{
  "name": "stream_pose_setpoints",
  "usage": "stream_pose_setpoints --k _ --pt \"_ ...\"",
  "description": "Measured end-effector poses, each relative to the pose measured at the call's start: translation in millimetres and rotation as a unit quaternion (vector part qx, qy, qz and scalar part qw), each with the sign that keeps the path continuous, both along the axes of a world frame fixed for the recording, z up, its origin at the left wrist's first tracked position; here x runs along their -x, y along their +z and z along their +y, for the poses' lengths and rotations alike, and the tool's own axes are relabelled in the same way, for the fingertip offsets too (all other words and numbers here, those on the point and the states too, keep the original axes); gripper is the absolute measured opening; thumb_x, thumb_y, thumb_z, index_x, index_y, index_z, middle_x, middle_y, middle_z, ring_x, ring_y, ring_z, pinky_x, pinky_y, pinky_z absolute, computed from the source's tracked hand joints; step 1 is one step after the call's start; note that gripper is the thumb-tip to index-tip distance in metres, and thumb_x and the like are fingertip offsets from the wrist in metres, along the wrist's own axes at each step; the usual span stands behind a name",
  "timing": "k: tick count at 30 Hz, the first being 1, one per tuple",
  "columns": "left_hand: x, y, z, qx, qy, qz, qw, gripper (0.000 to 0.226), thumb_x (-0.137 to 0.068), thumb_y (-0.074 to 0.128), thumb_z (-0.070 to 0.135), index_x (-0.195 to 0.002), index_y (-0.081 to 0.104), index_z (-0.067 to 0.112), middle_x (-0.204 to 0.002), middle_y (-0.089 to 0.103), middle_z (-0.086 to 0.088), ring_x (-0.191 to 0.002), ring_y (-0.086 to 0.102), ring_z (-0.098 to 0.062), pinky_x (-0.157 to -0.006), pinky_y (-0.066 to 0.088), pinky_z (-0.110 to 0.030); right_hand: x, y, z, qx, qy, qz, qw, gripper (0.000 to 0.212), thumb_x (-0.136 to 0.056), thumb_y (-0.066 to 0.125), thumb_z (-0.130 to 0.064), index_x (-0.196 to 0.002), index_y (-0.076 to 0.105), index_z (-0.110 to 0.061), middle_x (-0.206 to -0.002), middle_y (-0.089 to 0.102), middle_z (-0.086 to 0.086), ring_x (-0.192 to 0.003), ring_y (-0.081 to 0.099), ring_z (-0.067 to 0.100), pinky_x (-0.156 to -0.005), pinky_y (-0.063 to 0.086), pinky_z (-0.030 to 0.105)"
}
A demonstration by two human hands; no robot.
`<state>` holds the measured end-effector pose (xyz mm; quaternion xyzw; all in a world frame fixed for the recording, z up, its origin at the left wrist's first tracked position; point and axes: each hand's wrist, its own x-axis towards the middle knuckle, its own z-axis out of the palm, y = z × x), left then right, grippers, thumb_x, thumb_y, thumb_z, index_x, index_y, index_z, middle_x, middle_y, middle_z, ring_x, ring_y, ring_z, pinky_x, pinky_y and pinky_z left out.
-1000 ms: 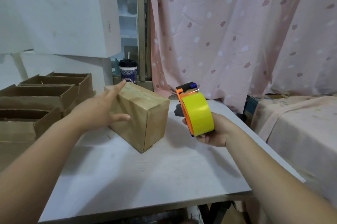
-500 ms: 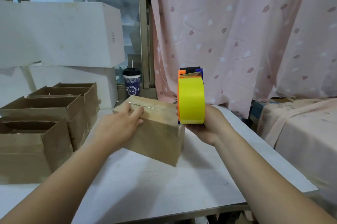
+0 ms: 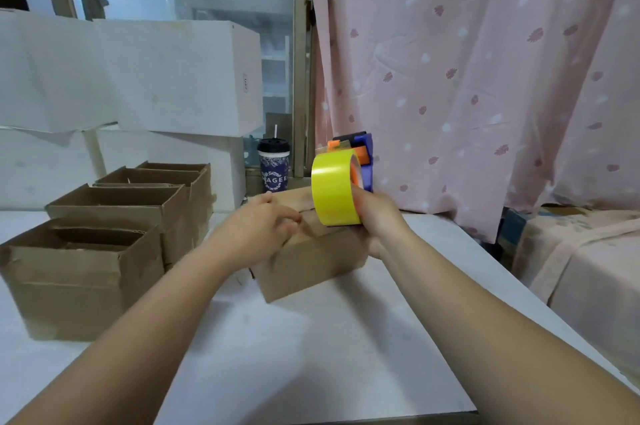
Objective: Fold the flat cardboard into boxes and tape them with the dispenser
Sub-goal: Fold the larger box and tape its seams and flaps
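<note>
box: sitting closed at mid tabletop, long axis seemingly running away from the person (blurred)
left hand: lying on the box top, fingers pressing the flaps down, gripping nothing
right hand: gripping the dispenser, which is hovering over the box's right top edge
key relation: flap seam probably lying just left of the dispenser
writing: cup showing "AGEE", nothing else readable

Both forearms extended, left hand palm-down, right hand curled, gripping
</note>
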<state>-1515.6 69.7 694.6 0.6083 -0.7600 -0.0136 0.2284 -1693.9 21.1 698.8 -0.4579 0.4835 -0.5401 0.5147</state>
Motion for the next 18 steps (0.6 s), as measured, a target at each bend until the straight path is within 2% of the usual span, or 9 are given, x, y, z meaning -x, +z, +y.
stream_pose_setpoints --k 1,3,6,9,11,14,16,18 --pt "-7.7 0.8 -5.0 -0.019 -0.014 0.003 1.0 0.035 -0.096 0.048 0.036 -0.13 0.053 0.033 -0.12 0.05 0.003 -0.123 0.046 -0.018 -0.09 0.037 -0.024 -3.4 1.8 -4.4 -0.004 -0.003 0.005 1.0 0.047 -0.08 0.074 -0.038 -0.117 0.063 -0.009 -0.108 0.068 0.015 -0.101 0.064 0.034 -0.093 0.052 0.048" --pt "-23.6 0.3 -15.5 -0.027 -0.007 0.003 1.0 0.044 -0.097 0.046 0.039 -0.139 0.043 0.028 -0.136 0.048 0.001 -0.125 0.045 -0.018 -0.096 0.034 -0.027 -8.2 3.7 -13.4 -0.006 -0.007 0.02 1.0 0.047 -0.081 0.074 -0.039 -0.116 0.063 -0.009 -0.107 0.068 0.015 -0.101 0.065 0.034 -0.093 0.052 0.048" --pt "-46.2 -6.9 -31.2 -0.032 0.011 0.041 0.999 0.041 -0.101 0.036 0.03 -0.14 0.043 0.019 -0.146 0.04 -0.004 -0.132 0.037 -0.019 -0.104 0.028 -0.028 -14.7 2.0 -21.0 0.031 0.001 0.06 0.998 0.04 -0.085 0.069 -0.037 -0.117 0.064 -0.012 -0.107 0.07 0.012 -0.1 0.066 0.031 -0.093 0.052 0.048" --pt "-53.3 -21.0 -36.5 -0.036 0.0 0.108 0.993 0.039 -0.102 0.035 0.024 -0.139 0.044 0.02 -0.152 0.031 -0.003 -0.14 0.027 -0.016 -0.111 0.02 -0.029 -23.5 1.1 -23.2 0.078 0.009 0.109 0.991 0.026 -0.086 0.067 -0.033 -0.108 0.064 -0.019 -0.108 0.069 0.009 -0.103 0.063 0.03 -0.095 0.05 0.049" --pt "-49.9 -29.1 -35.6 -0.02 -0.001 0.154 0.988 0.036 -0.102 0.037 0.026 -0.136 0.048 0.023 -0.151 0.034 0.0 -0.138 0.028 -0.013 -0.111 0.019 -0.027 -27.3 2.9 -24.6 0.076 -0.002 0.109 0.991 0.033 -0.086 0.068 -0.035 -0.113 0.063 -0.017 -0.109 0.068 0.009 -0.104 0.062 0.031 -0.095 0.049 0.048" --pt "-44.4 -35.2 -28.1 -0.004 0.016 0.142 0.99 0.039 -0.097 0.042 0.044 -0.134 0.048 0.035 -0.143 0.035 0.007 -0.123 0.04 -0.009 -0.098 0.03 -0.024 -27.1 6.8 -28.0 0.052 -0.021 0.08 0.995 0.049 -0.085 0.069 -0.037 -0.124 0.058 -0.01 -0.115 0.065 0.013 -0.106 0.061 0.033 -0.096 0.049 0.047" --pt "-40.7 -33.4 -17.3 -0.011 0.042 0.061 0.997 0.062 -0.08 0.043 0.071 -0.136 0.042 0.043 -0.134 0.032 0.011 -0.107 0.051 -0.012 -0.083 0.039 -0.027 -25.7 10.7 -29.3 0.031 -0.033 0.046 0.998 0.049 -0.084 0.071 -0.031 -0.123 0.057 -0.006 -0.115 0.064 0.016 -0.105 0.061 0.036 -0.095 0.049 0.049" --pt "-35.1 -34.1 -5.7 0.002 0.068 -0.043 0.997 0.092 -0.056 0.031 0.091 -0.138 0.034 0.048 -0.126 0.029 0.011 -0.097 0.057 -0.018 -0.069 0.039 -0.028 -24.3 15.1 -26.5 0.011 -0.044 0.014 0.999 0.046 -0.081 0.073 -0.026 -0.12 0.057 -0.006 -0.112 0.065 0.016 -0.103 0.061 0.037 -0.093 0.05 0.052"
